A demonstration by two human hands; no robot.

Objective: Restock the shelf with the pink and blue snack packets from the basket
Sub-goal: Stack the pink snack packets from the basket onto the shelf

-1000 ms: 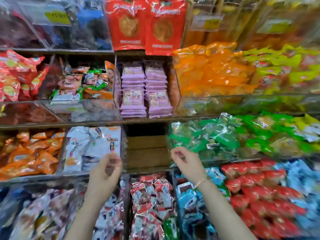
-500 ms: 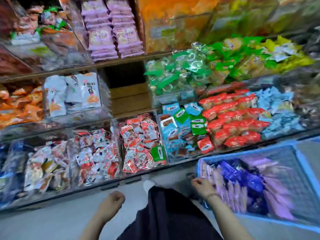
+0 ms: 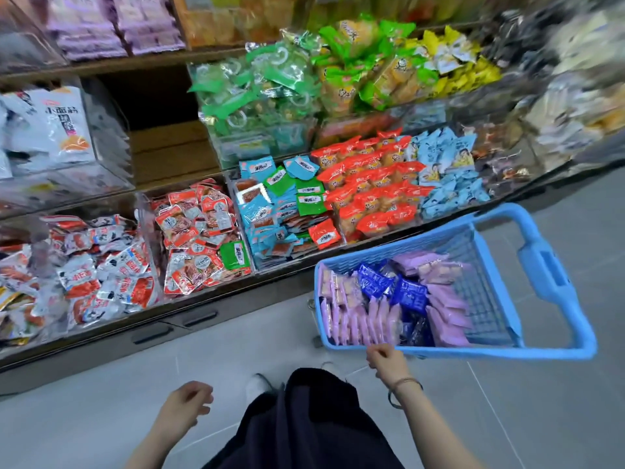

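A blue plastic basket (image 3: 554, 272) stands on the floor at the right, below the shelf. Inside lie several pink snack packets (image 3: 362, 319) and dark blue snack packets (image 3: 407, 292). My right hand (image 3: 385, 362) hovers at the basket's near rim with fingers loosely curled, holding nothing. My left hand (image 3: 187, 406) hangs low at the left over the floor, fingers loosely curled and empty. On the shelf, stacks of the same pink packets (image 3: 115, 25) fill a bin at the top left. Below them is an empty wooden shelf slot (image 3: 169, 143).
The shelf bins hold white packets (image 3: 50, 130), green packets (image 3: 260, 86), red packets (image 3: 368, 187), light blue packets (image 3: 449, 174) and red-and-white packets (image 3: 196, 242). Grey tiled floor (image 3: 541, 418) spreads in front. My dark trousers (image 3: 304, 424) and a shoe (image 3: 258, 387) show below.
The view has dropped from the shelf to the floor and basket. Both hands came down from the empty shelf slot; my right hand now sits at the basket's near rim.
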